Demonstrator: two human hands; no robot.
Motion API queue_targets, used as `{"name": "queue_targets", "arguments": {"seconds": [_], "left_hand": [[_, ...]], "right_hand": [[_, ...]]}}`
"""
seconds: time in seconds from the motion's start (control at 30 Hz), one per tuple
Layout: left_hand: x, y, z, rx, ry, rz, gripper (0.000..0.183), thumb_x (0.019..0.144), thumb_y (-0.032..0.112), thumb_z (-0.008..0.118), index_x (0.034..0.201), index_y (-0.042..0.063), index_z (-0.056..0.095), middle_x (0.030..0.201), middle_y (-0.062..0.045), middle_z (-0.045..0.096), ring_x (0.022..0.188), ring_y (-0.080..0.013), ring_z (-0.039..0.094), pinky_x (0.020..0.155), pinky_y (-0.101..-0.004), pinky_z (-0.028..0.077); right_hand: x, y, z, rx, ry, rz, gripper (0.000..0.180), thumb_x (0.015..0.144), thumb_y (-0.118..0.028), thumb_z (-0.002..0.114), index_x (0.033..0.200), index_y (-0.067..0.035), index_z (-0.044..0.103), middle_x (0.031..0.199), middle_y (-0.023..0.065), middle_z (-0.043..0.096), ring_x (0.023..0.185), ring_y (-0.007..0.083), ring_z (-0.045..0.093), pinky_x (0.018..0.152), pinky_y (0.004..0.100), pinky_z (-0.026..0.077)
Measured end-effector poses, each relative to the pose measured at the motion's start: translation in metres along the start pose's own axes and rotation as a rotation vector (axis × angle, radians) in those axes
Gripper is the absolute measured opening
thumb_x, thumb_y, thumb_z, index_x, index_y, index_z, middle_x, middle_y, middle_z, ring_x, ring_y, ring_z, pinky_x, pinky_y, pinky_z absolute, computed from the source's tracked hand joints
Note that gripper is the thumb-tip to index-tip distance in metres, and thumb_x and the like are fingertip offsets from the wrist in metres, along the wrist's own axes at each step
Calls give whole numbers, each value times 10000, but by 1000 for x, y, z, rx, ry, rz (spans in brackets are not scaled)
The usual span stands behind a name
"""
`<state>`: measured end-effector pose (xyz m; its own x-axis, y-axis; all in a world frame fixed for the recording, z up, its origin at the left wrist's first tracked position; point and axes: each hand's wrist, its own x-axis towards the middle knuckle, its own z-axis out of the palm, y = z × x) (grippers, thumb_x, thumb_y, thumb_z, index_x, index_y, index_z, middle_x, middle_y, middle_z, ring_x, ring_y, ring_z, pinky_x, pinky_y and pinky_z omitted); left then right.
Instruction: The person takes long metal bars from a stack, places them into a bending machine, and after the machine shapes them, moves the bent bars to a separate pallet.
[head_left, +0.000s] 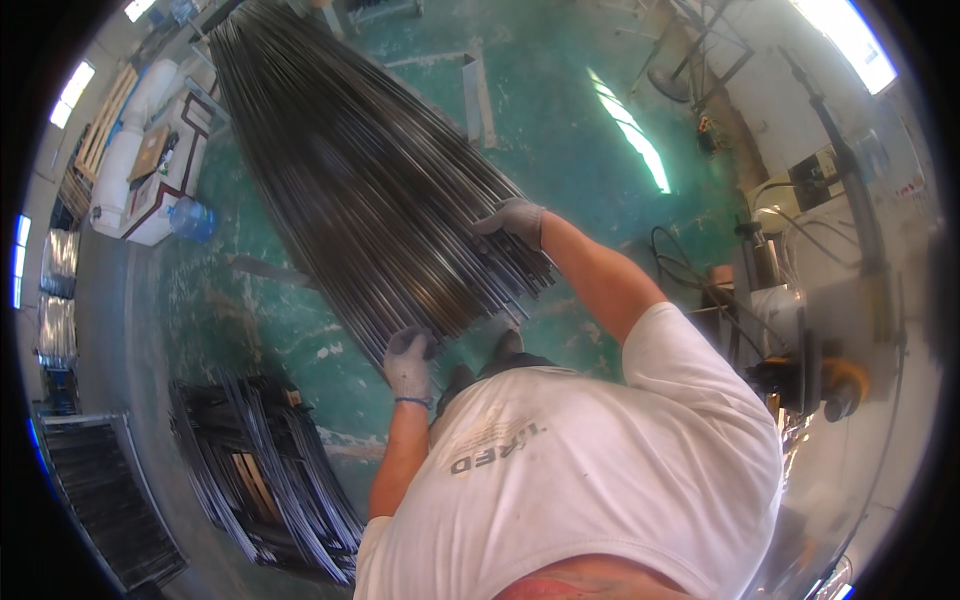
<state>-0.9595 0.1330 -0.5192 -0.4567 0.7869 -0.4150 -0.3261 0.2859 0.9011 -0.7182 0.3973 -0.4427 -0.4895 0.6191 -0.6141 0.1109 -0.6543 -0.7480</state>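
A wide, fanned-out bundle of long dark metal rods or thin tubes (375, 187) stretches from the far upper left to just in front of my feet. Its near ends are uneven. My right hand (514, 223), in a light knitted glove, lies over the rods along the right side, a little back from their ends, fingers bent down onto them. At the left near corner is my gloved left hand (409, 364), its fingers curled against the outermost rod ends. Whether either hand grips any rods is hard to make out.
Lower left, stacked dark metal bars (262, 472) lie in a pile. A blue water jug (193, 220) stands by a white bench (161, 187). A machine with hoses (787, 322) is at my right. An angled metal frame (471, 97) is on the green floor (547, 135).
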Motion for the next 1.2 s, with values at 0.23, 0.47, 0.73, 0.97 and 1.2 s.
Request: {"name": "queue_targets", "arguments": {"seconds": [0.23,0.47,0.73,0.97,1.2], "left_hand": [[10,-7,-14,27,-77,-75,196,966,61,681,1136,-28,715,1008,-121,756,845,-212,717,757,-352,584],[44,23,39,-40,-346,-174,255,1038,189,644,1107,-45,718,956,-112,735,873,-217,702,827,-360,558],[113,26,91,-318,-582,-537,333,1112,285,584,1242,-20,621,1094,-163,694,1024,-302,680,955,-464,573],[118,34,100,-410,-595,-599,244,1112,244,581,1147,13,653,1053,-126,705,956,-261,682,816,-403,598],[12,12,115,-226,-714,-674,224,1099,201,586,963,31,635,870,-86,633,803,-233,590,769,-396,528]], "right_hand": [[11,5,29,-342,239,20,412,951,-350,785,1002,58,763,885,113,730,724,217,701,640,411,582],[-92,75,53,-1026,515,95,645,983,-570,681,949,67,775,825,251,719,762,374,720,731,488,571],[-392,305,110,-969,794,651,406,905,-502,756,955,-100,779,939,204,763,918,410,741,811,508,574],[-619,469,201,-888,1321,886,194,805,-219,844,938,-89,786,952,198,765,962,400,717,877,502,560],[-411,405,155,-1043,1537,318,167,780,-288,783,741,-141,714,756,131,697,756,376,697,699,518,555]]}}
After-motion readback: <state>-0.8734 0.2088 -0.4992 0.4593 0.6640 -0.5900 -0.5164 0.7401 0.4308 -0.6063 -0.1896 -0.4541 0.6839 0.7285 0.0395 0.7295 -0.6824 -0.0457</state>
